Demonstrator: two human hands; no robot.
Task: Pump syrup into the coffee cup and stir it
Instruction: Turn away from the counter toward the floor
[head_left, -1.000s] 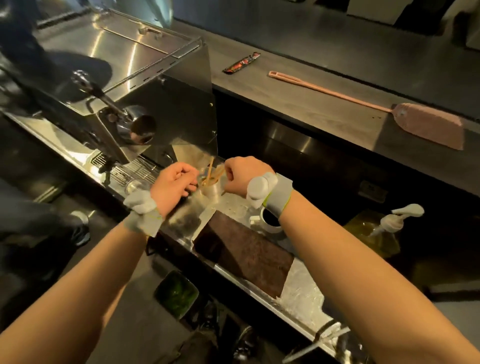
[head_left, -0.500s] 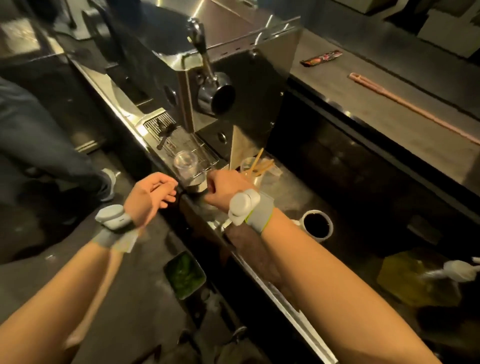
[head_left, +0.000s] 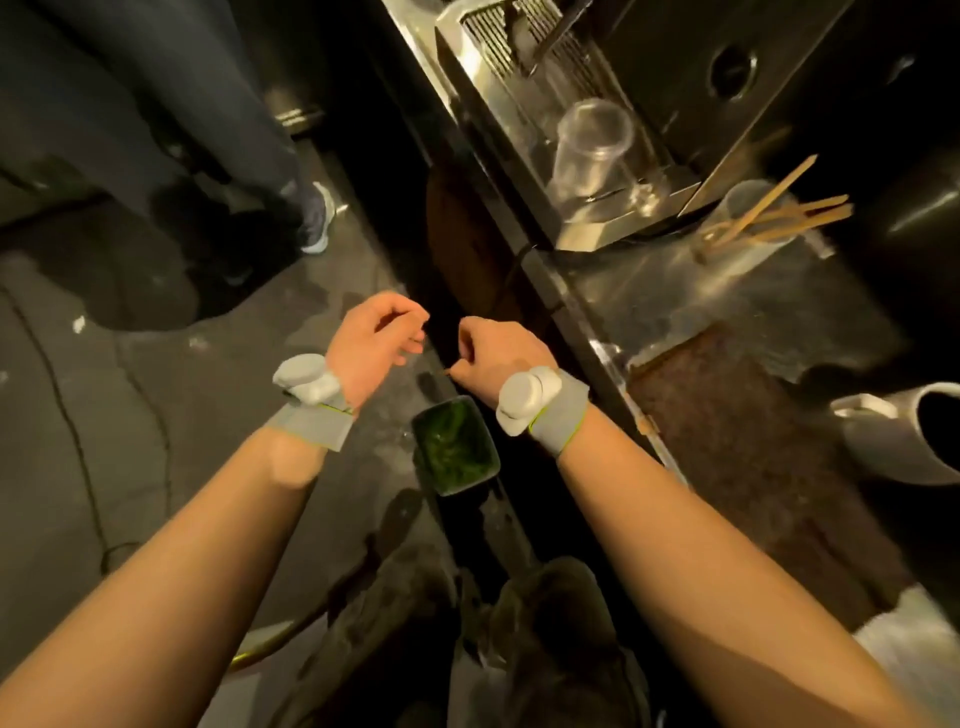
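A thin wooden stirrer (head_left: 447, 371) is pinched in the clenched right hand (head_left: 493, 353) while the left hand (head_left: 371, 340) is held loosely curled and empty, so, presumably, the stirrer must be carried rightward to the coffee cup (head_left: 883, 447) for stirring.

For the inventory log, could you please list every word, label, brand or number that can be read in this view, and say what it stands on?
No text can be read here.
Wrist bands on the left hand and right hand: plain, no print visible.
Clear plastic cup: no label visible.
Coffee cup: plain white, cut off by the frame edge.
Espresso machine: no badge or marking legible; dark and blurred.
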